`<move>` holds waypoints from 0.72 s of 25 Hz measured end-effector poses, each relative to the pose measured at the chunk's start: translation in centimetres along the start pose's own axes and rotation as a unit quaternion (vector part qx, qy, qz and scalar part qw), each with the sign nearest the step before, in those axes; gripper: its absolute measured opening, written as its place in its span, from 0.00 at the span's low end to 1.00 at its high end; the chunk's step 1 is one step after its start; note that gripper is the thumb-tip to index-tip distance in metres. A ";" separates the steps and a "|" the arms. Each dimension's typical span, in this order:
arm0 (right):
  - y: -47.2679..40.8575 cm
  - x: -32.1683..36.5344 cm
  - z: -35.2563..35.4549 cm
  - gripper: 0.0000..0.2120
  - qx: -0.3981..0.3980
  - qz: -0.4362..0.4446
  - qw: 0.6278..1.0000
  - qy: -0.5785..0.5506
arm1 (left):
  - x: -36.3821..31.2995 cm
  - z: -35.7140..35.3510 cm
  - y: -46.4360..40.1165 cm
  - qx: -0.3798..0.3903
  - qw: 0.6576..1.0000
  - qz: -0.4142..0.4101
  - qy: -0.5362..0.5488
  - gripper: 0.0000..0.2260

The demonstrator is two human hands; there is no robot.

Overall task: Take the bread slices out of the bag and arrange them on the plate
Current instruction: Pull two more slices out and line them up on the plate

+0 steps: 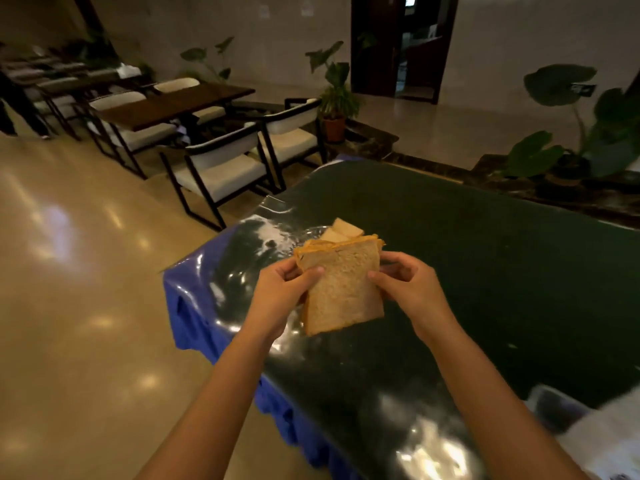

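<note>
Both hands held a stack of bread slices (341,289) up in the air above the counter (485,271), roughly over its left-middle part. The left hand (282,292) was closed on the stack's left edge, thumb laid across the front slice and the other fingers tucked behind. The right hand (405,282) pinched the right edge, thumb on the front face and the fingers curled round the back. The stack stood nearly upright, tilted a little, with the crusts of several slices showing along the top; how many slices it held could not be told.

Behind the stack, farther from the person, a clear plate (304,235) lay on the counter with other slices (343,230) on it, partly hidden by the held bread. The plate was hard to make out against the glare. The counter was dark green and glossy, with a blue skirt (194,306) hanging along its left side.

At the lower right edge something white and blurred (609,441) lay on the counter; whether it was the bag could not be told.

Beyond the counter stood a dark wooden table (173,103) with white-cushioned chairs (221,168), and potted plants (334,98) along the wall. The floor (69,271) was pale and shiny.
</note>
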State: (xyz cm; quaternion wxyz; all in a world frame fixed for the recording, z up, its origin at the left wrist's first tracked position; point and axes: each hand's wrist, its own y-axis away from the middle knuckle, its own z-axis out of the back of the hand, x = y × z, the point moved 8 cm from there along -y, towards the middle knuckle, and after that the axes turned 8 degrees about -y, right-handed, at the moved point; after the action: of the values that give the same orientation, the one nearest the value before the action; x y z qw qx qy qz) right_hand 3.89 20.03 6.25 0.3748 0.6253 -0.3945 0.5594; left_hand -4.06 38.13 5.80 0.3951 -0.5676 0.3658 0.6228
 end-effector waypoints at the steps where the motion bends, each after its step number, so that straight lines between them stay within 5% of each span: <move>1: -0.8 -0.4 -2.0 0.14 -0.004 -0.002 1.000 -0.008 | 0.2 2.0 -0.8 -0.003 1.000 0.007 -0.002 0.07; 10: -9.5 -4.1 -9.3 0.14 -0.044 -0.061 0.995 -0.061 | 3.2 9.8 -9.4 -0.065 0.997 0.051 -0.010 0.13; 18: -17.8 -12.1 -7.8 0.13 -0.154 -0.152 0.967 -0.132 | 8.5 7.7 -19.5 0.018 0.994 0.061 -0.088 0.15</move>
State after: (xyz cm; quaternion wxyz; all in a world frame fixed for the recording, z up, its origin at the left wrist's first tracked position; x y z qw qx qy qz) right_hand 16.19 35.26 -5.58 0.4921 0.6805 -0.4225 0.3411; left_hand 10.02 53.98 -2.08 0.3972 -0.4801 0.3746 0.6867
